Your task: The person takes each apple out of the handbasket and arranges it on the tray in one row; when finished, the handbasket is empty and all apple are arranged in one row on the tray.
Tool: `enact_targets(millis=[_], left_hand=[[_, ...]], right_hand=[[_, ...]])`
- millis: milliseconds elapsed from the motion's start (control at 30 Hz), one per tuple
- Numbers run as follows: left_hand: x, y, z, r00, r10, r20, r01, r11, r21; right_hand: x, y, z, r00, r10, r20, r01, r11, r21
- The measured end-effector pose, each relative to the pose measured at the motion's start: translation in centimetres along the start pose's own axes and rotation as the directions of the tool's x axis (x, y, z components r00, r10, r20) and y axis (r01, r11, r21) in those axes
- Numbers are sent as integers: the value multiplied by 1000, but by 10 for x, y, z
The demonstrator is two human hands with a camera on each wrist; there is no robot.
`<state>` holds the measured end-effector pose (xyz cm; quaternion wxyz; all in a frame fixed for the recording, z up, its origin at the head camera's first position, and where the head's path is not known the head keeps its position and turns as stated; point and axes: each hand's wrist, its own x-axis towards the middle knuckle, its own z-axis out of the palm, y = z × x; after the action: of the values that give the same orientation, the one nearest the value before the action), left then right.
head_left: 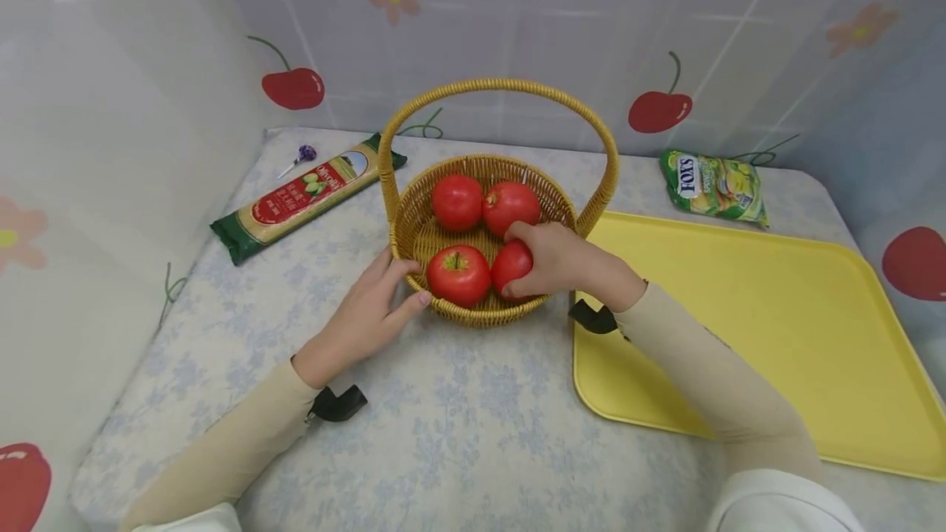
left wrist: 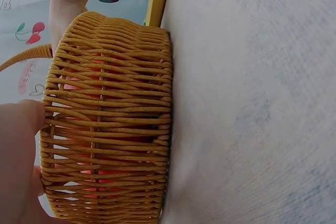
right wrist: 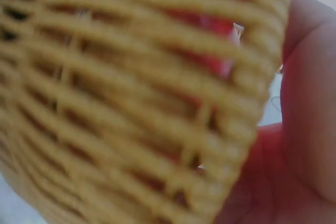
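A round yellow wicker basket [head_left: 484, 318] with a tall arched handle stands on the table and holds several red apples. My left hand [head_left: 362, 314] grips its left front rim, fingertips reaching over the edge. In the left wrist view, that hand lies along the top of the basket's woven side [left wrist: 110, 108]. Reaching in over the right rim, my right hand [head_left: 565, 261] grips a red apple [head_left: 512, 263] between thumb and fingers. Beside it is an apple with a stem [head_left: 459, 277]; two more lie behind. The basket wall [right wrist: 115, 93] hides most of the right wrist view.
A yellow tray [head_left: 746, 327] lies right of the basket, under the right forearm. A green bag of Fox's candy [head_left: 715, 187] is behind the tray. At the left lie a long pasta packet [head_left: 306, 197] and a purple-wrapped lollipop [head_left: 306, 153]. Patterned curtains surround the table.
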<state>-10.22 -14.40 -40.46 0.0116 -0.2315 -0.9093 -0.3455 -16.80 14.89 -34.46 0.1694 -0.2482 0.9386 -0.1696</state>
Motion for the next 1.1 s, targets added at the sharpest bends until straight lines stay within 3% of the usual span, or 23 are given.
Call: enact_targets(millis=[200, 300, 500, 700, 900, 1100], left_hand=[[-1, 0, 4, 996, -82, 43, 86, 993, -80], [-2, -1, 8, 995, -94, 29, 97, 990, -103], [-3, -5, 14, 996, -68, -65, 58, 988, -146], [-3, -4, 16, 990, -34, -140, 24, 997, -72], [-2, -4, 15, 983, 50, -177, -52, 999, -4], [3, -5, 15, 983, 51, -177, -58, 998, -33]], right_hand=[[0, 0, 4, 998, -54, 12, 54, 998, 32], [-1, 0, 5, 998, -55, -12, 55, 998, 39], [-2, 0, 11, 996, -66, -68, 69, 997, 43], [-1, 0, 13, 993, -71, -93, 75, 997, 36], [0, 0, 15, 992, -90, -92, 94, 995, 34], [-1, 4, 13, 985, -136, -104, 145, 986, 80]])
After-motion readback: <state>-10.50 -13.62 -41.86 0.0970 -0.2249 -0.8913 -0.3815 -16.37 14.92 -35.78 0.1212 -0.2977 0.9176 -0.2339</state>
